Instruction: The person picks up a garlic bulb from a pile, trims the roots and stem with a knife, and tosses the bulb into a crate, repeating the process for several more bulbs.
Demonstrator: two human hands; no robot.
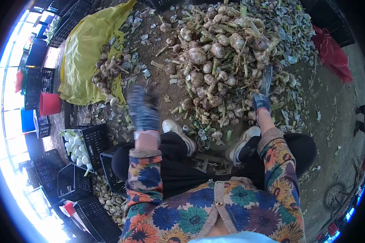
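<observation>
A large heap of garlic bulbs with stalks (215,60) lies on the ground in front of my feet. My right hand (261,103), in a dark striped glove, is closed round the handle of a broad-bladed knife (266,81), whose blade points away over the heap's right part. My left hand (144,107), gloved too, is over the ground left of the heap and smeared by motion; its fingers and anything in them cannot be made out. Beyond it, a smaller pile of garlic (109,73) rests partly on a yellow sheet (79,56).
A black crate of white peeled bulbs (77,149) stands at the left, near more black crates (75,182) and a red bucket (50,104). Loose bulbs (109,202) lie by my left knee. At the right are a red bag (332,56) and a wheel (334,196).
</observation>
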